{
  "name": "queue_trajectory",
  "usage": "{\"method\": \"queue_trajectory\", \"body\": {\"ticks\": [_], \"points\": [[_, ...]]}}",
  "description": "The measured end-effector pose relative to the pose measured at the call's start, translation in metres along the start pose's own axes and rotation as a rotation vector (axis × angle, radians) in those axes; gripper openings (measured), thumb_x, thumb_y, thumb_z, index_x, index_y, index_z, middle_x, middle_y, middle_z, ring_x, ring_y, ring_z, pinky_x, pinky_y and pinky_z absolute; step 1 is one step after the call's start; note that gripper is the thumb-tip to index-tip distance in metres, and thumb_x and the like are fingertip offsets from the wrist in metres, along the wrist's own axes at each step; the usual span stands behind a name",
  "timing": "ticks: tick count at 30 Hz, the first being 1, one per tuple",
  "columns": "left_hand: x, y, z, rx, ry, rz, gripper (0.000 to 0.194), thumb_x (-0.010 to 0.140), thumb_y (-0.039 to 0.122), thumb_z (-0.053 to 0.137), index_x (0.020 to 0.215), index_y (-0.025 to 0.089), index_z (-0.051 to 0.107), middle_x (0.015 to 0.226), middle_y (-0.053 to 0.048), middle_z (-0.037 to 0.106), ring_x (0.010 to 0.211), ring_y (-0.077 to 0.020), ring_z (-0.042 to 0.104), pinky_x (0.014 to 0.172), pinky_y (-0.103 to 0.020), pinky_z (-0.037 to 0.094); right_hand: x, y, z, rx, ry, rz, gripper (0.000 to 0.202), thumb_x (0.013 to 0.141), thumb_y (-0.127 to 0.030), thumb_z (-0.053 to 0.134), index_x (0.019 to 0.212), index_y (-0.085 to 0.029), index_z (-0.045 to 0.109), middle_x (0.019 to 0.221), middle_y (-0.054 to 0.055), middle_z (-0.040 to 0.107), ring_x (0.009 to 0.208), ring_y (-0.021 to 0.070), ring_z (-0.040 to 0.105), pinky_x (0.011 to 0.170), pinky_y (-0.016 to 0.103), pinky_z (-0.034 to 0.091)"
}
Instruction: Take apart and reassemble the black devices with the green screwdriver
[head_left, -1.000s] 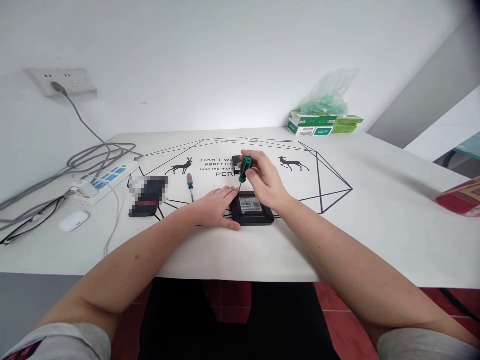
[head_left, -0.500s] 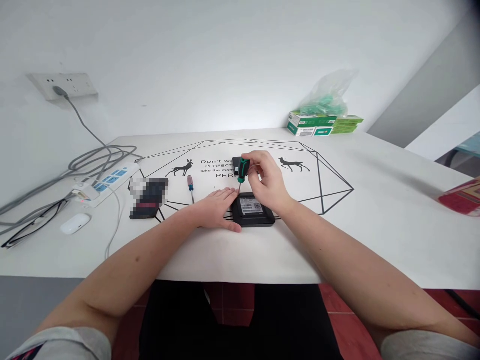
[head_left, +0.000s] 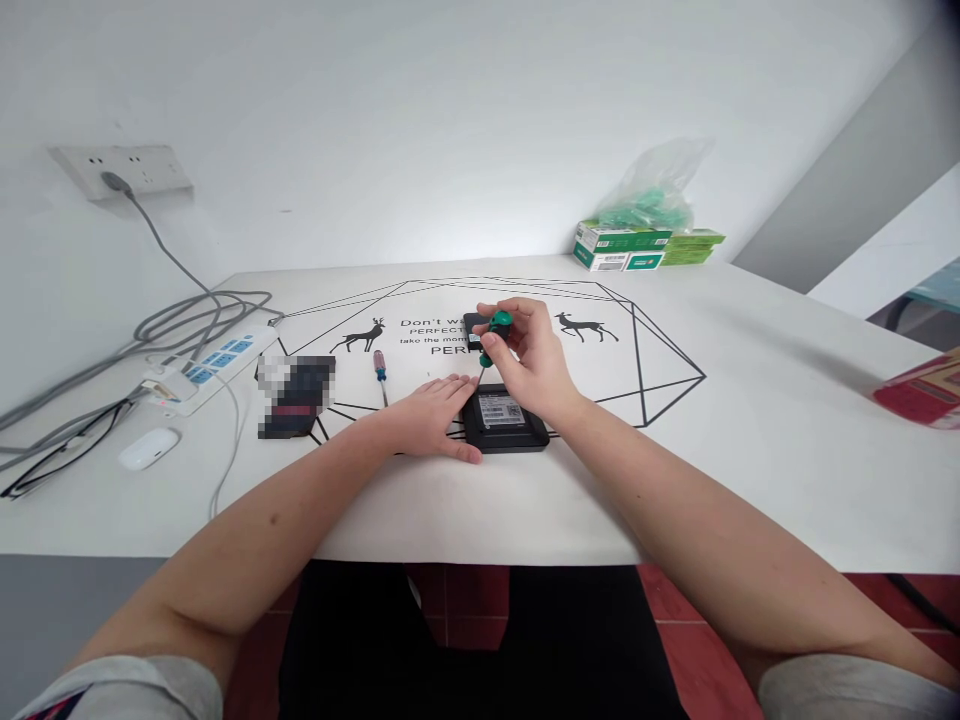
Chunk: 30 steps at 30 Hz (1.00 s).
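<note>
A flat black rectangular device (head_left: 525,440) with a white printed label lies on the table. Along its left edge rests my left hand (head_left: 431,418), open, with straight fingers at the far left corner and the thumb spread at the near left corner. My right hand (head_left: 534,355) is closed round the green and black handle of a screwdriver (head_left: 499,322). The screwdriver tilts to the right, and its shaft points down at the device's far left corner, by my left fingertips. Whether the tip touches a screw is too small to tell. Behind the right hand, a smaller black object (head_left: 474,328) is partly hidden.
A second screwdriver (head_left: 380,368) lies left of my left hand, near a blurred dark item (head_left: 300,398). Further left are a power strip (head_left: 217,365), cables, a white earbud case (head_left: 148,449) and glasses (head_left: 67,450). Green boxes (head_left: 622,245) stand at the back; a red box (head_left: 922,390) is far right.
The screwdriver's handle has tipped from nearly upright over to the right, and my right fingers have shifted round it. My left hand and the device have stayed in place.
</note>
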<state>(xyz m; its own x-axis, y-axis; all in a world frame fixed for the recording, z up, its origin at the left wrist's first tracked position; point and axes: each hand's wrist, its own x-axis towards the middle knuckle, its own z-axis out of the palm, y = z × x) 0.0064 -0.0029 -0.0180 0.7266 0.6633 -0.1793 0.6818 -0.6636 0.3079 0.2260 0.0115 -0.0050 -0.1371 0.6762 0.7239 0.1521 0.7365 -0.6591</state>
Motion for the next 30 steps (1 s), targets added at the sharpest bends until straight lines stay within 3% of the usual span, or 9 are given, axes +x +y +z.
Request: {"method": "queue_trajectory", "body": {"ticks": [5,13,19,21,25,30], "points": [[-0.0009,0.0011,-0.0006,0.008,-0.009,-0.015,0.143,0.086,0.106,0.050,0.182,0.009,0.007,0.189,-0.025,0.009,0.177,-0.0437,0.010,0.142,-0.056,0.011,0.0041,-0.0019,-0.0061,-0.243,0.060,-0.157,0.030,0.111,-0.044,0.056,0.137,-0.030,0.062,0.129,0.011,0.066,0.113,0.0278,0.069,0.094,0.053,0.064],[-0.0014,0.0035,-0.0031,0.017,-0.023,-0.020,0.143,0.087,0.105,0.049,0.182,0.007,0.007,0.189,-0.025,0.008,0.177,-0.0414,0.009,0.143,-0.055,0.010,0.0071,0.0000,-0.0075,-0.266,0.135,-0.291,0.033,0.114,-0.025,0.043,0.130,-0.034,0.071,0.111,0.008,0.060,0.107,0.0259,0.065,0.097,0.053,0.061],[-0.0013,0.0033,-0.0027,0.011,-0.020,-0.014,0.143,0.086,0.105,0.050,0.182,0.008,0.008,0.189,-0.025,0.010,0.177,-0.0427,0.010,0.143,-0.056,0.011,0.0042,-0.0016,-0.0047,-0.151,0.097,-0.133,0.017,0.111,-0.040,0.056,0.125,-0.032,0.062,0.114,0.006,0.065,0.099,0.0235,0.068,0.091,0.050,0.064],[-0.0011,0.0027,-0.0023,0.012,-0.024,-0.014,0.143,0.085,0.106,0.051,0.182,0.009,0.008,0.189,-0.025,0.009,0.177,-0.0435,0.009,0.143,-0.056,0.011,0.0039,-0.0003,-0.0028,-0.101,0.094,-0.079,0.027,0.104,-0.047,0.070,0.122,-0.031,0.058,0.114,0.005,0.063,0.099,0.0229,0.068,0.090,0.049,0.066],[-0.0014,0.0035,-0.0031,0.017,-0.027,-0.020,0.143,0.087,0.105,0.050,0.182,0.007,0.006,0.189,-0.026,0.008,0.177,-0.0440,0.009,0.143,-0.056,0.011,0.0046,0.0032,-0.0009,-0.096,0.100,-0.036,0.043,0.091,-0.041,0.084,0.120,-0.031,0.055,0.115,0.004,0.061,0.105,0.0246,0.069,0.093,0.050,0.067],[-0.0027,0.0076,-0.0056,0.011,-0.049,-0.036,0.140,0.089,0.103,0.048,0.183,0.012,-0.001,0.190,-0.022,0.004,0.177,-0.0432,0.004,0.143,-0.056,0.010,0.0044,0.0044,-0.0033,-0.150,0.111,-0.030,0.044,0.094,-0.034,0.078,0.130,-0.032,0.053,0.125,0.007,0.066,0.111,0.0263,0.071,0.097,0.053,0.068]]}}
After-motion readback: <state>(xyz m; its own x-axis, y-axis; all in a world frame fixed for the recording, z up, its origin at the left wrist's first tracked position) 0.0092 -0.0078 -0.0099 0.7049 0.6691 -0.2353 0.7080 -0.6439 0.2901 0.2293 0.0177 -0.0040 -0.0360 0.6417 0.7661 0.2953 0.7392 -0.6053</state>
